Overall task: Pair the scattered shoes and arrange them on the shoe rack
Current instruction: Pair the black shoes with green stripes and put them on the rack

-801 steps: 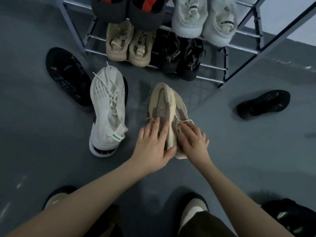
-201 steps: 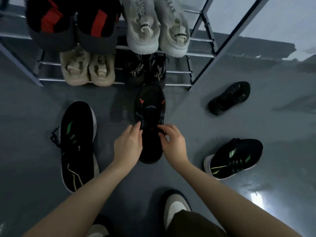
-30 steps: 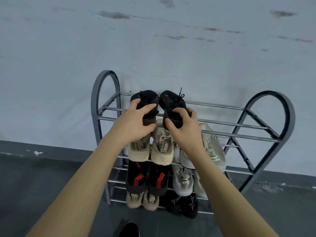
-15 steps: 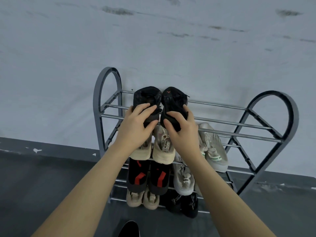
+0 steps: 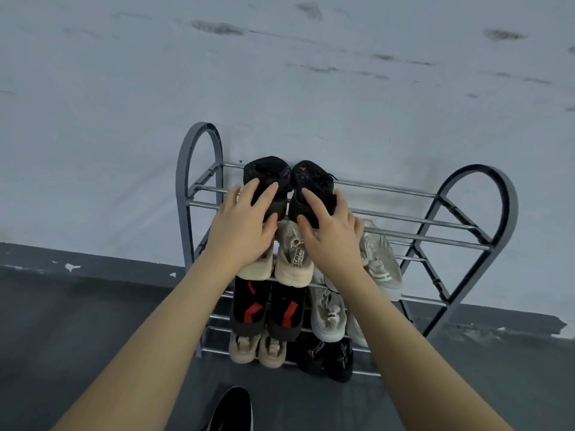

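Note:
A grey metal shoe rack (image 5: 404,216) stands against the pale wall. On the left of its top shelf sit two black shoes side by side, the left black shoe (image 5: 264,172) and the right black shoe (image 5: 314,181) with an orange mark. My left hand (image 5: 245,225) grips the heel of the left one. My right hand (image 5: 329,231) grips the heel of the right one. Below them are a beige pair (image 5: 294,259), a pale pair with green marks (image 5: 379,259), a black-and-red pair (image 5: 267,309), a grey-white pair (image 5: 328,312), a tan pair (image 5: 258,349) and a black pair (image 5: 326,356).
A black shoe with a pale sole edge (image 5: 233,409) lies on the dark grey floor at the bottom edge. The right part of the rack's top shelf holds bare rails. The wall stands directly behind the rack.
Both hands have pushed the black pair a little further back onto the top shelf over the last second. Earlier I was crouched at the floor pairing shoes.

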Motion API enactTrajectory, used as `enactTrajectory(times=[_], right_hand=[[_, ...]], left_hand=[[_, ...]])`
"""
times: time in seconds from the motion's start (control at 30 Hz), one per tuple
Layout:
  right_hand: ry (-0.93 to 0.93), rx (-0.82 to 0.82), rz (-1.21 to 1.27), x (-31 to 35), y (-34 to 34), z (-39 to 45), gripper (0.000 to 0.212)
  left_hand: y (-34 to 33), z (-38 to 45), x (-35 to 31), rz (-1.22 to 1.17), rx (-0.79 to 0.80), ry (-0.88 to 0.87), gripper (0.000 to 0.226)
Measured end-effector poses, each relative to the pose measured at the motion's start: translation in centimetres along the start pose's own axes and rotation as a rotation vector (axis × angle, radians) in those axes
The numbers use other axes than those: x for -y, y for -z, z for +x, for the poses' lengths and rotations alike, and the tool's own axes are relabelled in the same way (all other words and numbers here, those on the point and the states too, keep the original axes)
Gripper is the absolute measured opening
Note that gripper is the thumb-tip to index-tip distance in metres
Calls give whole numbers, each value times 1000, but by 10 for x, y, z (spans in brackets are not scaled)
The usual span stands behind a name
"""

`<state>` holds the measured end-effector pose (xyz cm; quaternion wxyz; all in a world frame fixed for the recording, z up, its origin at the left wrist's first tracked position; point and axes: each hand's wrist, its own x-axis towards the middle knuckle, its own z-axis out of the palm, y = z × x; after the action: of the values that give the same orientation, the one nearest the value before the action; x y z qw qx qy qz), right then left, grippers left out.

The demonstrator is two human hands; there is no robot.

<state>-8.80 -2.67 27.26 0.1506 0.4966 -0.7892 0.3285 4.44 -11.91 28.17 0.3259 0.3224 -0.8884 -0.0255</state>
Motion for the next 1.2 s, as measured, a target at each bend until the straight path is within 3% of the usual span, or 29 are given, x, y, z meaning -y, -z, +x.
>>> enactTrajectory(times=[0.17, 0.3, 0.43, 0.67, 0.8, 0.9, 1.03, 1.2], right_hand=[[-8, -211, 79, 8, -8, -55, 44], [-17, -175, 95, -1, -34, -103, 40], [-32, -31, 96, -19, -81, -159, 41], [-154, 373, 166, -60, -178, -275, 38], [-283, 585, 176, -77, -218, -320, 41], [-275, 740, 134, -86, -243, -339, 48], [-235, 845, 150, -96, -265, -339, 50], [-87, 867, 177, -103, -275, -338, 46]], left_hand=[[2, -44, -7, -50, -123, -23, 49], [-20, -91, -1, -58, -74, -2, 55], [-66, -150, 16, -103, 54, 89, 51], [-167, -278, 46, -139, 395, 289, 56], [-210, -340, 55, -56, 614, 406, 71], [-234, -375, 59, 13, 760, 479, 96], [-252, -389, 49, 28, 771, 581, 120], [-258, -385, 45, -25, 727, 670, 107]])
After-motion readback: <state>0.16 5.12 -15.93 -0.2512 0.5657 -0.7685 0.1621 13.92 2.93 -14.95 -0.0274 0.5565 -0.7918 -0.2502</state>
